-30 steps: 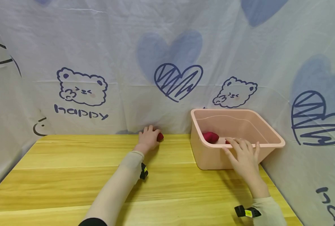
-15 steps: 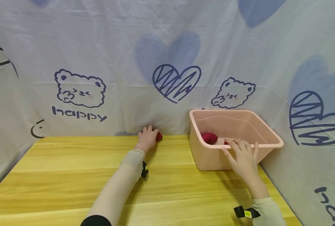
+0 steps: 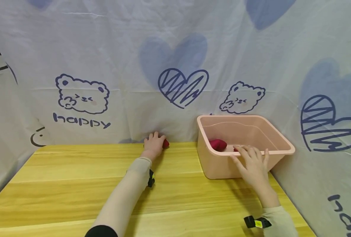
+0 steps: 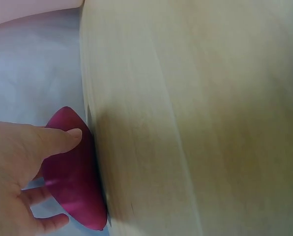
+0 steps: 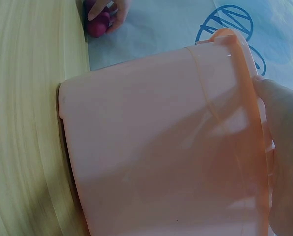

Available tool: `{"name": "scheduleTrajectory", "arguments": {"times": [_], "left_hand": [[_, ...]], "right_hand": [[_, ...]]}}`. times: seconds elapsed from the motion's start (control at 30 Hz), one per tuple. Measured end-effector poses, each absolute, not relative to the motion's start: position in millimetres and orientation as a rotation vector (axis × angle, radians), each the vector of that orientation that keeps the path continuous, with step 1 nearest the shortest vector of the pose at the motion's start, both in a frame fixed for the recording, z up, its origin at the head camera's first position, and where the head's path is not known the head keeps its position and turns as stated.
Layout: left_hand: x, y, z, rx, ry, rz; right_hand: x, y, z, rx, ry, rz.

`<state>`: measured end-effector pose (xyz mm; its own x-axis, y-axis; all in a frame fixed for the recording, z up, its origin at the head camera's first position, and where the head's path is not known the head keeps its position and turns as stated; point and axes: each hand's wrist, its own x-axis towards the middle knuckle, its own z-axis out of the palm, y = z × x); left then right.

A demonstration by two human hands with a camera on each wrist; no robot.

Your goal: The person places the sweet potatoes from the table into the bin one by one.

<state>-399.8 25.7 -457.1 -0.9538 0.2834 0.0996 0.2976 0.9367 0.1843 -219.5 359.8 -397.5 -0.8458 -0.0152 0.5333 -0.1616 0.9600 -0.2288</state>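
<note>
In the head view my left hand is at the table's back edge. It holds a smooth dark-red sweet potato, tapered at both ends; in the left wrist view the thumb lies over it and other fingers show behind. My right hand holds the front rim of a pink plastic bin, its fingers over the rim and its thumb outside. Inside the bin lies another dark-red sweet potato. A small bit of red shows beside my right fingertips, mostly hidden by the hand and rim.
The bin stands at the back right of the wooden table. A white cloth printed with hearts and bears hangs behind the table and along its sides. Black straps with cameras sit on both wrists.
The head view has shifted slightly, so the scene slides a little left. Both hands keep their places on the sweet potato and the bin rim.
</note>
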Motion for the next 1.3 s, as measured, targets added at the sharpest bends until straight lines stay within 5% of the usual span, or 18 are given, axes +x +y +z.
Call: {"name": "scheduleTrajectory", "arguments": {"times": [1.3], "left_hand": [[-388.0,18.9,-453.6,-0.604,-2.911,-0.249]], "right_hand": [[-216.5,356.9,-396.6,0.13,-2.554,0.369]]}}
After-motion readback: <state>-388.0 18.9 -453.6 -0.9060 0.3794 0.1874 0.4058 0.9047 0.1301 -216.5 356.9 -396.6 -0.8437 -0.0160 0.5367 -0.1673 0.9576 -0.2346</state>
